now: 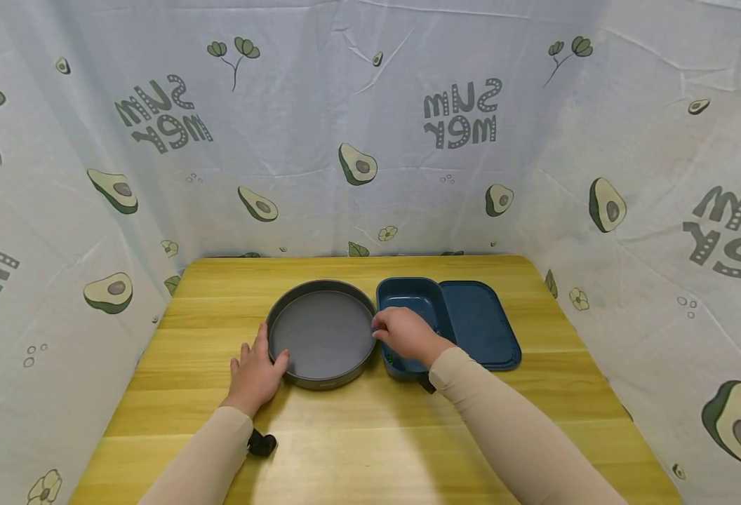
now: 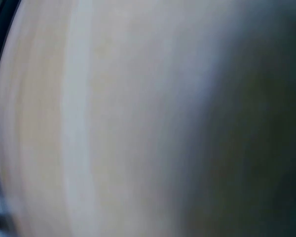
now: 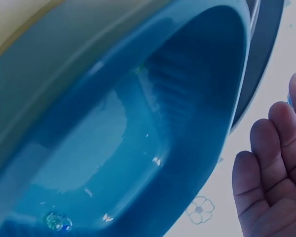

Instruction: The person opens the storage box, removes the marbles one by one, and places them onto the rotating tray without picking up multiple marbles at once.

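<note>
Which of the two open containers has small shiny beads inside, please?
The blue box, right of the round grey pan; beads lie in it, and the pan shows none.

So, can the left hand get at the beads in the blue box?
Probably not: the grey pan lies between the left hand and blue box, and the right hand reaches across that box.

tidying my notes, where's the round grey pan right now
In the head view, the round grey pan sits left of centre on the table, between the left hand and the blue container.
</note>
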The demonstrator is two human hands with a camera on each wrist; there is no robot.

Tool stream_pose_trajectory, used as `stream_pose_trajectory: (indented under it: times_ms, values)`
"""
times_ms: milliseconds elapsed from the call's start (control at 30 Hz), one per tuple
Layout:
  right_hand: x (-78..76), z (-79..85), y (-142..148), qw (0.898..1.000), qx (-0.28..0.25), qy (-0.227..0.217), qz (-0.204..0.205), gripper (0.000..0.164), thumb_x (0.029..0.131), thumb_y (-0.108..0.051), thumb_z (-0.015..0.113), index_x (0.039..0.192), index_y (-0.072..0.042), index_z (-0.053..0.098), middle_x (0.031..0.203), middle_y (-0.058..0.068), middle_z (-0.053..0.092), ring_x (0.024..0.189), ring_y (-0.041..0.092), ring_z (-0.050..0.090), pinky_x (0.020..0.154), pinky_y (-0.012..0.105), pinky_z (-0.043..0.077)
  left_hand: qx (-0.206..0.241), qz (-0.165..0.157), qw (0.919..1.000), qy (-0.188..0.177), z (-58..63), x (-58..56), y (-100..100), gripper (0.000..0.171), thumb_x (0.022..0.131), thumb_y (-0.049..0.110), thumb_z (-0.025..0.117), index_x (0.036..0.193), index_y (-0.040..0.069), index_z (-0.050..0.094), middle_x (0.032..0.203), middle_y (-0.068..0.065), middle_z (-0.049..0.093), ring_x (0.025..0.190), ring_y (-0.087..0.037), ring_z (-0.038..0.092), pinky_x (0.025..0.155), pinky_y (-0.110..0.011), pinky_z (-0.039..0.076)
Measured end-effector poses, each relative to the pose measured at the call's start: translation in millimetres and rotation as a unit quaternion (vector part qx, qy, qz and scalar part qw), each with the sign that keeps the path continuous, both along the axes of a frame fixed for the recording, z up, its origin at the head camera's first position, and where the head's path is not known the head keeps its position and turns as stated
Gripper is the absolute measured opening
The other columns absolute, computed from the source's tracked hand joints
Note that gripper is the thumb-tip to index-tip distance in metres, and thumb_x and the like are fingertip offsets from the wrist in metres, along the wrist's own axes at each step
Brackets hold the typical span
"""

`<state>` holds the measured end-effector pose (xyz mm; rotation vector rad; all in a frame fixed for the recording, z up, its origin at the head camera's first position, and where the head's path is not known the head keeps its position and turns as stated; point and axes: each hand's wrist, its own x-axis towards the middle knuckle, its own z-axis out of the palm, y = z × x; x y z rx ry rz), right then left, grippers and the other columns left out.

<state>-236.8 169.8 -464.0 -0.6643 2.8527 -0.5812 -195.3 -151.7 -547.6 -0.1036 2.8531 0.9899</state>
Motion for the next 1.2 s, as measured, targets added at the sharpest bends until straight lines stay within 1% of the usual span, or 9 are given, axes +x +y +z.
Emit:
stream_pose_trajectory:
  times_ms: [167, 367, 667, 733, 833, 1067, 1200]
  values:
    - [-0.7, 0.9, -9.1, 1.0, -0.004, -0.01, 0.002, 0.016, 0.102, -0.017, 0.069, 0.115, -0.008, 0.076, 0.101, 0.002, 0.073, 0.089, 0.015, 0.065, 0.086, 0.038, 0.058, -0.003, 0.0, 1.0, 0.001, -1.6, -1.2, -1.0, 0.087, 0.108, 0.048, 0.046, 0.171, 0.016, -0.005, 0.174, -0.024, 0.021, 0.158, -0.058, 0.006, 0.123, -0.078, -0.002]
    - [-2.9, 0.4, -17.7, 1.0, 0.004, -0.009, 0.007, 0.013, 0.103, -0.018, 0.069, 0.112, -0.011, 0.076, 0.102, 0.002, 0.073, 0.088, 0.014, 0.064, 0.084, 0.037, 0.057, 0.002, -0.001, 1.0, 0.006, -2.3, -1.9, -1.5, 0.088, 0.108, 0.048, 0.047, 0.171, 0.016, -0.004, 0.173, -0.023, 0.022, 0.158, -0.058, 0.006, 0.123, -0.078, -0.002]
    - [-6.0, -1.6, -33.5, 1.0, -0.006, -0.002, 0.029, 0.019, 0.102, -0.017, 0.07, 0.117, -0.006, 0.076, 0.106, 0.005, 0.075, 0.09, 0.017, 0.068, 0.084, 0.038, 0.059, 0.002, -0.001, 0.9999, 0.012, -5.5, -2.6, -2.9, 0.087, 0.108, 0.049, 0.048, 0.171, 0.016, -0.003, 0.173, -0.023, 0.024, 0.158, -0.059, 0.007, 0.122, -0.079, -0.002]
    - [-6.2, -2.1, -37.5, 1.0, -0.005, -0.003, 0.03, 0.018, 0.102, -0.017, 0.07, 0.115, -0.006, 0.076, 0.106, 0.006, 0.075, 0.091, 0.018, 0.068, 0.085, 0.038, 0.059, 0.001, -0.002, 0.9999, 0.013, -5.8, -2.5, -3.0, 0.087, 0.108, 0.049, 0.048, 0.171, 0.016, -0.002, 0.173, -0.023, 0.024, 0.158, -0.059, 0.007, 0.122, -0.078, -0.002]
    - [-6.0, -2.4, -44.6, 0.999, 0.005, -0.004, 0.031, 0.017, 0.102, -0.017, 0.069, 0.114, -0.007, 0.076, 0.107, 0.006, 0.075, 0.093, 0.019, 0.068, 0.086, 0.038, 0.059, 0.0, -0.002, 0.9999, 0.014, -5.5, -2.2, -3.0, 0.087, 0.108, 0.049, 0.047, 0.171, 0.016, -0.003, 0.173, -0.024, 0.024, 0.158, -0.059, 0.007, 0.122, -0.079, -0.002]
    - [-3.5, -2.9, -64.4, 0.999, 0.022, -0.002, 0.049, 0.019, 0.103, -0.021, 0.069, 0.116, -0.01, 0.077, 0.112, 0.004, 0.076, 0.099, 0.018, 0.07, 0.088, 0.035, 0.059, 0.001, -0.003, 0.9999, 0.01, -5.1, -1.4, -3.1, 0.088, 0.108, 0.049, 0.047, 0.171, 0.016, -0.005, 0.173, -0.025, 0.024, 0.158, -0.059, 0.006, 0.122, -0.078, -0.002]
    - [-2.6, -4.4, -73.9, 0.998, 0.023, -0.009, 0.058, 0.018, 0.104, -0.023, 0.068, 0.115, -0.012, 0.078, 0.11, 0.002, 0.076, 0.097, 0.016, 0.069, 0.086, 0.032, 0.059, 0.001, -0.002, 1.0, 0.009, -5.9, -1.8, -2.6, 0.088, 0.108, 0.049, 0.047, 0.171, 0.016, -0.005, 0.173, -0.024, 0.023, 0.158, -0.059, 0.006, 0.122, -0.078, -0.002]
